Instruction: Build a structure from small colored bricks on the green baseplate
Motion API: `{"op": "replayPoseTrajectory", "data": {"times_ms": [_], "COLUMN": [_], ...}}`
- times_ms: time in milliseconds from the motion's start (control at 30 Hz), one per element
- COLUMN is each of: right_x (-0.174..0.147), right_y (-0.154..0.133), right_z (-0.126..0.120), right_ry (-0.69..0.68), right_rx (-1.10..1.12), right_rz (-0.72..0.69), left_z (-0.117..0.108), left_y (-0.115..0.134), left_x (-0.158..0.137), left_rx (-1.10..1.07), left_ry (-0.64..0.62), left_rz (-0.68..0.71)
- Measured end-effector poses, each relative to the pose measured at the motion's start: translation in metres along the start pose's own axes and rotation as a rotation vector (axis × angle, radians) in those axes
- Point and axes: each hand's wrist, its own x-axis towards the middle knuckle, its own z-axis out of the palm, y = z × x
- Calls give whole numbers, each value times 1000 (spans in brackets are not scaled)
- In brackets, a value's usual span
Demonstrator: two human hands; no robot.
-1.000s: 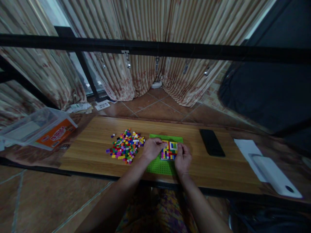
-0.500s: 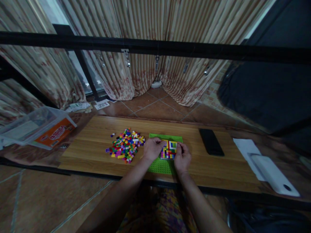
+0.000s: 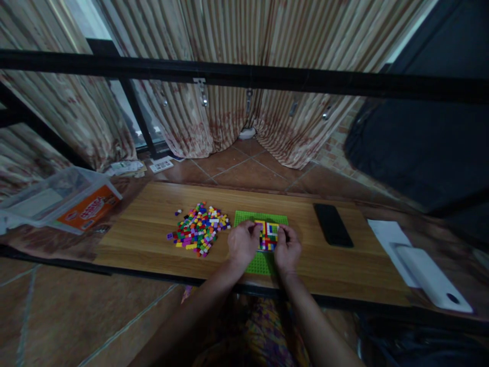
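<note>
One brick panel (image 3: 269, 237) over a green baseplate (image 3: 262, 266): our left hand (image 3: 243, 244) touched its ten o'clock edge, our right hand (image 3: 288, 250) its three; hands apart, grip and long axis we couldn't tell.

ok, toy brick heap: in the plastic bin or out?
Out. The multicoloured brick heap lies on the wood-grain tabletop, left of the green baseplate; the clear plastic bin stands apart.

Brick panel (image 3: 269, 236) partly hidden by left hand (image 3: 243, 246) (its left side); curtains (image 3: 225, 35) cut off at top.
</note>
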Motion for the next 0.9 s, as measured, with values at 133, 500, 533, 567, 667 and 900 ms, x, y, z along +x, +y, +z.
{"op": "replayPoseTrajectory", "data": {"times_ms": [133, 500, 533, 567, 667, 900], "right_x": [-1, 0, 0, 0, 0, 1], "right_y": [-2, -3, -3, -3, -1, 2], "right_z": [0, 0, 0, 0, 0, 0], "right_ry": [-1, -3, -2, -2, -2, 0], "right_rx": [4, 13, 10, 9, 13, 15], "right_rz": [-2, 8, 6, 3, -3, -19], "left_z": [5, 11, 11, 10, 8, 9], "left_y": [0, -4, -4, -4, -5, -6], "left_x": [-4, 6, 7, 8, 11, 18], "left_rx": [-9, -272, -275, -271, -225, -288], "left_ry": [40, 0, -10, -20, -36, -38], "left_rz": [-31, -156, -160, -164, -170, -222]}}
